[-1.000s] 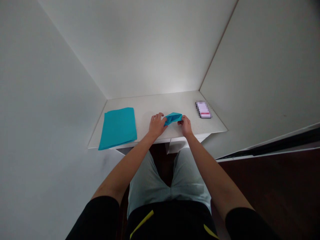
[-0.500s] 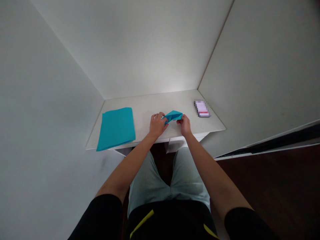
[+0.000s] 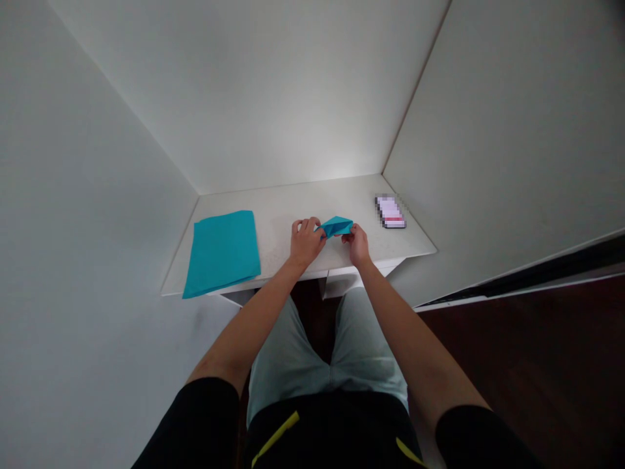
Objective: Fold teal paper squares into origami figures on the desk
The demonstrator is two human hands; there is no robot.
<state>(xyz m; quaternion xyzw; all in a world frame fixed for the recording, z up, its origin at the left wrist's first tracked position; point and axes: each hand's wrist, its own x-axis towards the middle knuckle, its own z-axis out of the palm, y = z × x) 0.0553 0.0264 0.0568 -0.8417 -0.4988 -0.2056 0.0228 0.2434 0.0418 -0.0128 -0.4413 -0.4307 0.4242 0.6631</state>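
A small piece of folded blue paper (image 3: pixel 338 226) is held between my two hands, over the middle of the white desk. My left hand (image 3: pixel 306 240) grips its left end with thumb and fingers, the fingers curled. At the right end, my right hand (image 3: pixel 358 242) pinches the paper's edge between thumb and fingertips. The folded piece shows creases and an opening on the side toward me. Parts of both ends are hidden by the fingers.
A stack of blue paper sheets (image 3: pixel 224 251) lies on the desk's left side, overhanging its front edge. A phone (image 3: pixel 390 212), blurred out, lies at the right. White walls close in the white desk (image 3: pixel 278 202) at the back and sides.
The whole scene has shifted slightly left as the head view moves. Both hands keep their hold on the folded paper, with hardly any change in its shape.
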